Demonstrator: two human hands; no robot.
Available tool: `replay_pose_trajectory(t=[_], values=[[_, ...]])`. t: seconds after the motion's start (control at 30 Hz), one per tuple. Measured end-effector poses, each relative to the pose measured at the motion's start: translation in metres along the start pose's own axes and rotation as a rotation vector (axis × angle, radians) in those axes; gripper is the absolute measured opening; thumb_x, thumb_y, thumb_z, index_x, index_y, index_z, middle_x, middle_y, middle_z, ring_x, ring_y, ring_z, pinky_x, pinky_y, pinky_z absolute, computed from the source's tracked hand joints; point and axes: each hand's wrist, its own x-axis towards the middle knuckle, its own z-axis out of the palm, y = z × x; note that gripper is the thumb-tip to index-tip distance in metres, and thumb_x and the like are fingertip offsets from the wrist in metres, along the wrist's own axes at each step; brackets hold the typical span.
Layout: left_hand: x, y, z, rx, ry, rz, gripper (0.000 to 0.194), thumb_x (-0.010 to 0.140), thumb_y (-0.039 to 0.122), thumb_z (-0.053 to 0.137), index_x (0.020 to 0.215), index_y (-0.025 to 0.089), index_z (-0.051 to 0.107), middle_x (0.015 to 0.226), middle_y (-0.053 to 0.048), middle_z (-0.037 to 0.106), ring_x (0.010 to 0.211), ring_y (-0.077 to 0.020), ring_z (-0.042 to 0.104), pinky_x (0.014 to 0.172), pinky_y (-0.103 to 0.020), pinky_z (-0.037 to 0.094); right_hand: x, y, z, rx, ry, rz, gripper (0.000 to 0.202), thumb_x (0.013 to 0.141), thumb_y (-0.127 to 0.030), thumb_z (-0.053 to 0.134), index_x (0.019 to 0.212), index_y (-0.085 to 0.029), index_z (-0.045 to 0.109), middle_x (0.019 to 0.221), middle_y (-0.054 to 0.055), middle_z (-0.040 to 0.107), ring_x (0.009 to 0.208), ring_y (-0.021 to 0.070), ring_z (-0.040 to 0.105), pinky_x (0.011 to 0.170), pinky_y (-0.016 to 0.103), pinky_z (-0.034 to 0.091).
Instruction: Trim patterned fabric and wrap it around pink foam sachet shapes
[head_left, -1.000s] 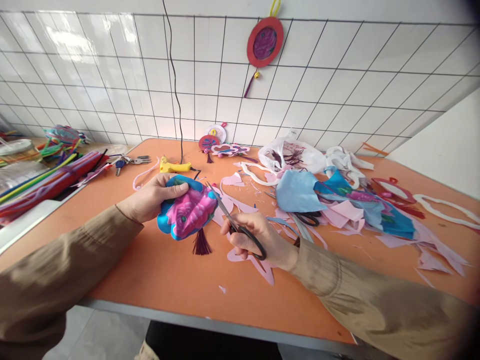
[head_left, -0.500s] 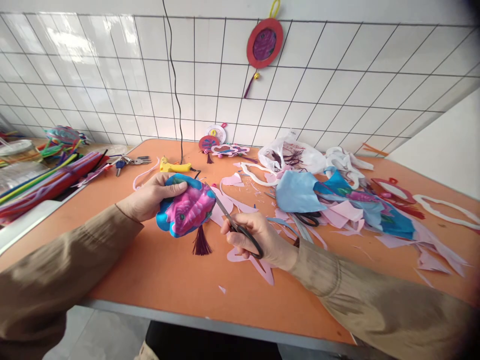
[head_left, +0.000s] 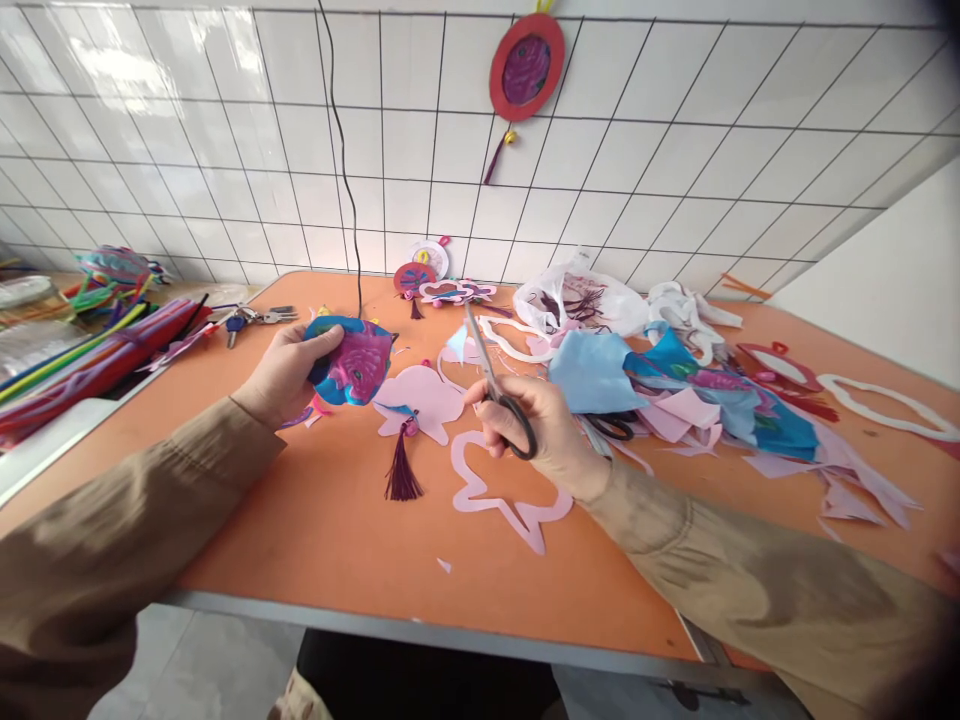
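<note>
My left hand [head_left: 289, 365] pinches a piece of blue fabric with a pink flower print [head_left: 356, 362] by its left edge, above the table. A pair of scissors [head_left: 499, 385] with dark handles is in my right hand [head_left: 536, 425], blades pointing up and away, apart from the fabric. Between my hands a pink butterfly-like cutout [head_left: 431, 395] lies flat, with a dark purple tassel [head_left: 403, 470] hanging toward me from its lower edge. Just below my right hand rests a pink scalloped outline frame [head_left: 469, 490].
Fabric scraps [head_left: 592, 370] and pink offcuts [head_left: 682, 415] cover the right side, near a plastic bag [head_left: 581, 300]. Colourful pipe cleaners [head_left: 97, 365] and keys [head_left: 236, 325] lie left. A round red ornament [head_left: 555, 70] hangs on the tiled wall. The orange table [head_left: 322, 540] has a grey front edge.
The scissors have come away from the fabric, blades now upward. My left hand has moved the fabric left and up, uncovering the pink cutout. A small light blue scrap now shows near the blades.
</note>
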Motion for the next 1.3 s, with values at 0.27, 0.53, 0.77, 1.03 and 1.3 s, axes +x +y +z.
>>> replay_pose_trajectory(t=[0.27, 0.53, 0.77, 1.03, 1.3], values=[[0.004, -0.004, -0.002, 0.001, 0.058, -0.042, 0.022, 0.064, 0.018, 0.086, 0.075, 0.01, 0.068, 0.063, -0.002, 0.07, 0.053, -0.0136, 0.063, 0.056, -0.025, 0.056, 0.008, -0.032, -0.055, -0.918, 0.045, -0.049, 0.038, 0.074, -0.049, 0.072, 0.095, -0.019, 0.063, 0.073, 0.0, 0.059, 0.067, 0.0168, 0.055, 0.062, 0.03, 0.04], [0.009, -0.009, -0.006, 0.053, 0.008, 0.0, 0.026, 0.064, 0.027, 0.089, 0.076, 0.014, 0.069, 0.062, -0.001, 0.07, 0.054, -0.0123, 0.062, 0.055, -0.025, 0.054, -0.006, -0.029, -0.048, -1.071, 0.023, 0.132, 0.04, 0.078, -0.052, 0.068, 0.1, -0.019, 0.059, 0.08, 0.002, 0.066, 0.068, 0.0165, 0.055, 0.061, 0.028, 0.035], [0.011, -0.013, -0.007, 0.041, 0.03, 0.019, 0.027, 0.064, 0.023, 0.088, 0.078, 0.012, 0.067, 0.063, 0.0, 0.069, 0.056, -0.012, 0.061, 0.057, -0.024, 0.054, -0.012, -0.019, -0.027, -1.343, 0.016, -0.013, 0.04, 0.077, -0.053, 0.072, 0.099, -0.02, 0.066, 0.096, 0.009, 0.074, 0.093, 0.0278, 0.065, 0.074, 0.033, 0.036], [0.019, -0.022, -0.013, 0.108, 0.098, 0.096, 0.016, 0.069, 0.022, 0.08, 0.069, 0.014, 0.066, 0.054, 0.004, 0.06, 0.045, -0.0076, 0.05, 0.044, -0.019, 0.044, 0.004, 0.002, -0.057, -1.471, 0.111, 0.171, 0.05, 0.079, -0.065, 0.064, 0.095, -0.018, 0.075, 0.101, 0.016, 0.072, 0.097, 0.0339, 0.066, 0.07, 0.035, 0.04], [0.018, -0.022, -0.015, 0.223, 0.112, 0.174, 0.017, 0.066, 0.027, 0.076, 0.066, 0.015, 0.064, 0.052, 0.004, 0.055, 0.042, -0.0072, 0.045, 0.04, -0.018, 0.039, 0.005, 0.005, -0.062, -1.34, 0.025, 0.181, 0.038, 0.081, -0.041, 0.067, 0.107, -0.014, 0.068, 0.106, 0.018, 0.069, 0.098, 0.0288, 0.067, 0.076, 0.032, 0.046]])
